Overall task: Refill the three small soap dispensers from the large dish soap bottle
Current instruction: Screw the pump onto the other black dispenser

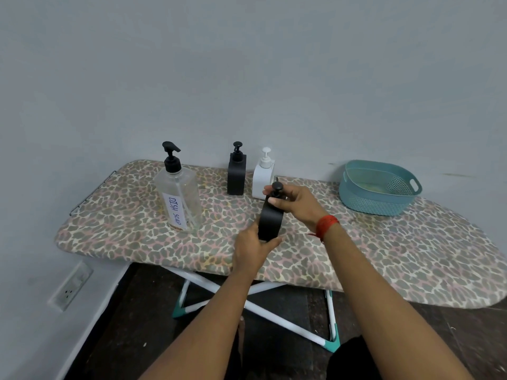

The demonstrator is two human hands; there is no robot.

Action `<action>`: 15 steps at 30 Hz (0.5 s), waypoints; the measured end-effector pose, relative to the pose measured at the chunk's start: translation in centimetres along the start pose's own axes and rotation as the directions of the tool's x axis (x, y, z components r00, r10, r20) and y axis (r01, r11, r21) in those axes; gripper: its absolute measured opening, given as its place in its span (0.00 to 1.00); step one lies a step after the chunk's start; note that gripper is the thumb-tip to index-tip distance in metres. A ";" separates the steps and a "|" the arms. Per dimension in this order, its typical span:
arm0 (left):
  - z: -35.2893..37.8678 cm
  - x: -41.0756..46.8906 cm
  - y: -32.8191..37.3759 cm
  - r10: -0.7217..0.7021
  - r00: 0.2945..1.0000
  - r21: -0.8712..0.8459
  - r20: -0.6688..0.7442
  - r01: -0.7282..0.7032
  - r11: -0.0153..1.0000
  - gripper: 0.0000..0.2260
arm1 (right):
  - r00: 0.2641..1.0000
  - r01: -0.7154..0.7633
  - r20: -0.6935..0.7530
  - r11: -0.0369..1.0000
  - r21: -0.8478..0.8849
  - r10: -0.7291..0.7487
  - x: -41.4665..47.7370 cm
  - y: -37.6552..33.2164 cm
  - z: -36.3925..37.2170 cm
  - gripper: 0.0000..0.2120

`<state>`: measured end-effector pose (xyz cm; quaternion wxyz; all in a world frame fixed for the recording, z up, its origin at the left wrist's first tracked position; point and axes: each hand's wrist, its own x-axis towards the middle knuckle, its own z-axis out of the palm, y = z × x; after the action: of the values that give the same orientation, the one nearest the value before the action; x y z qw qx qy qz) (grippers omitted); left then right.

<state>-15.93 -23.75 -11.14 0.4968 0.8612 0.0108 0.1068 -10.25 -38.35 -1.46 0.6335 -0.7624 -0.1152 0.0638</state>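
A small black dispenser [270,223] is tilted above the ironing board [137,215], held by both hands. My left hand [251,250] grips its base. My right hand [295,202] wraps its neck and black pump top. At the back, near the wall, a second black dispenser [236,174] and a white dispenser [262,178] stand upright, side by side. The large clear bottle [179,198], labelled DISH SOAP and fitted with a black pump, stands on the left of the board.
A teal plastic basket [378,198] sits at the back right of the board. The board has a leopard-print cover and white crossed legs [247,297] over a dark floor. A wall socket [72,286] is low on the left wall.
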 end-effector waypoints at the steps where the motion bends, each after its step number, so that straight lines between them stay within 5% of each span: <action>1: 0.0 0.0 0.0 0.001 1.000 0.002 0.000 -0.001 1.000 0.24 | 1.000 0.010 0.005 1.000 -0.012 -0.010 0.0 0.0 -0.2 0.15; 10: 0.4 0.0 0.3 -0.023 1.000 0.017 -0.010 0.023 1.000 0.23 | 0.881 0.032 -0.471 0.999 -0.036 -0.045 -0.6 1.3 4.5 0.13; 15: 0.3 0.0 0.3 -0.026 1.000 -0.004 -0.009 0.026 1.000 0.23 | 0.901 0.046 -0.432 0.998 0.053 -0.019 -1.0 1.1 4.2 0.26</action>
<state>-15.94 -24.12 -11.06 0.5000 0.8594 0.0241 0.1042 -12.17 -34.80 -3.41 0.6676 -0.7356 0.0171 -0.1137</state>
